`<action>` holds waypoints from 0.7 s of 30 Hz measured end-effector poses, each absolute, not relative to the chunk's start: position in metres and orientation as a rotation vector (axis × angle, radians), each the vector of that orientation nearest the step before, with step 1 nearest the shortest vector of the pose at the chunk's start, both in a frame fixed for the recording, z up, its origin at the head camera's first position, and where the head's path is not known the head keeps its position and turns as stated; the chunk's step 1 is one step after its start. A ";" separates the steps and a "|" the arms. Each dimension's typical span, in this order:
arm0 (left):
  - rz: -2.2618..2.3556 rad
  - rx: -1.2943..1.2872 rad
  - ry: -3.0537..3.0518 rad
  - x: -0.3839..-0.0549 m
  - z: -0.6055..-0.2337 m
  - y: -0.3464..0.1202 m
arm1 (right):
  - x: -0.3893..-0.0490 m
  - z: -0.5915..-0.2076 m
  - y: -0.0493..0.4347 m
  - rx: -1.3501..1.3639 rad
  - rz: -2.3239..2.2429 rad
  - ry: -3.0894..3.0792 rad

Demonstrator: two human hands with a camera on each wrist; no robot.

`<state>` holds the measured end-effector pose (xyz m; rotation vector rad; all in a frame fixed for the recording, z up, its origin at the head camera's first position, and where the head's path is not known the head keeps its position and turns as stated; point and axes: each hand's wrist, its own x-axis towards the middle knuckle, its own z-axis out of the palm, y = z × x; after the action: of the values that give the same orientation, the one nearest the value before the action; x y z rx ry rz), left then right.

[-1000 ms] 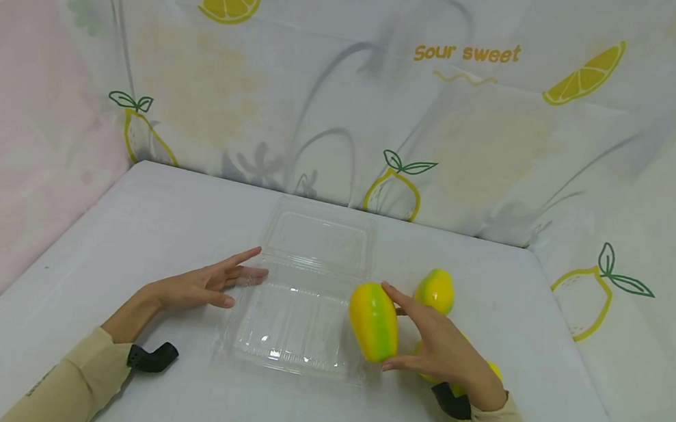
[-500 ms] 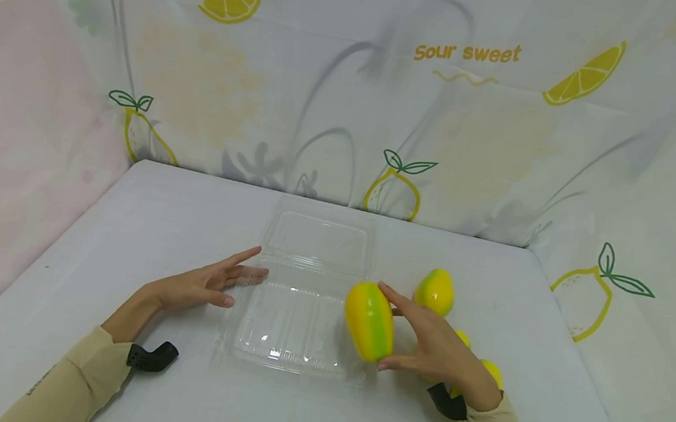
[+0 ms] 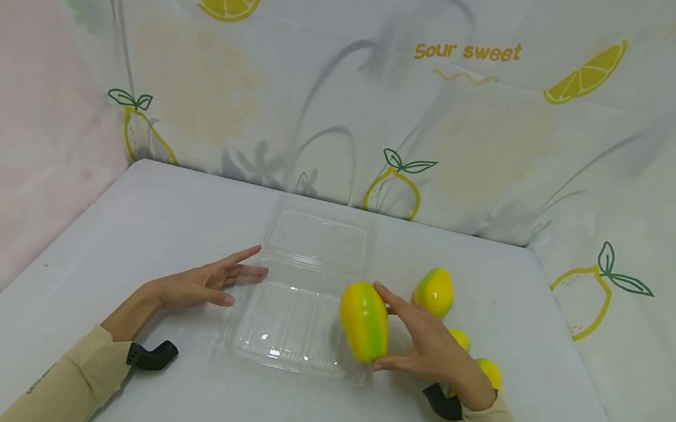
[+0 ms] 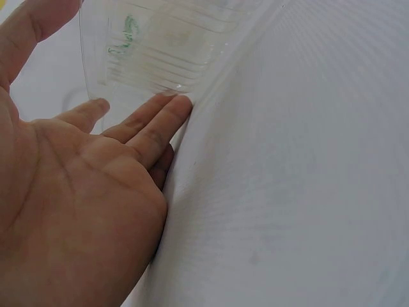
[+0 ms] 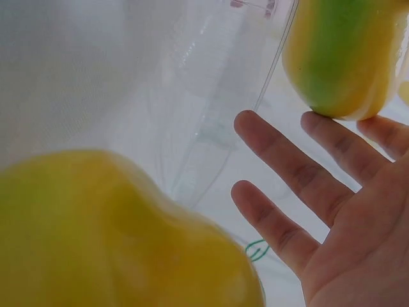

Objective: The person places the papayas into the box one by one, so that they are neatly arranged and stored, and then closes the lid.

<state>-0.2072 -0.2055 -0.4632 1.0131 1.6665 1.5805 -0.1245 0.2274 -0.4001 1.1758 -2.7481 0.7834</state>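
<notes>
The yellow-and-green fruit (image 3: 365,322) is plump and glossy, with a broad rounded top, a narrower lower end and a green band running lengthwise between yellow areas. Its top leans slightly left. It is located at the right side of the container's base; whether it touches the plastic cannot be told.

The right hand (image 3: 435,345) holds this fruit from its right side, thumb low and fingers high.

The container (image 3: 296,316) is clear, hinged plastic, laid unfolded on the white-covered desk (image 3: 156,233). The lid (image 3: 318,236) lies flat on the far side, toward the printed backdrop (image 3: 302,76); the base is on the near side, its ribbed floor visible.

The left hand (image 3: 200,286) is spread wide, fingers extended at the left edge of the container, holding nothing.

To the right of the container, a second fruit (image 3: 435,292) of like colouring rests on the desk. Nearer, a third fruit (image 3: 461,338) and a fourth fruit (image 3: 489,373) are partly hidden behind the right hand and wrist.
</notes>
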 end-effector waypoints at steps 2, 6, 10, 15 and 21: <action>1.582 1.008 1.663 -0.207 -0.464 -0.206 | -0.124 -0.401 0.227 1.186 0.782 -2.747; 1.583 1.007 1.663 -0.208 -0.465 -0.206 | -0.124 -0.402 0.225 1.199 0.778 -2.747; 1.585 1.008 1.661 -0.208 -0.465 -0.207 | -0.124 -0.403 0.223 1.201 0.779 -2.747; 1.587 1.005 1.658 -0.208 -0.465 -0.208 | -0.123 -0.402 0.222 1.194 0.790 -2.758; 1.587 1.003 1.662 -0.208 -0.465 -0.207 | -0.123 -0.404 0.221 1.200 0.768 -2.745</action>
<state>-0.2079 -0.2074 -0.4649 1.0035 1.6621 1.5870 -0.1228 0.2205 -0.4035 1.1999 -2.7448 0.7684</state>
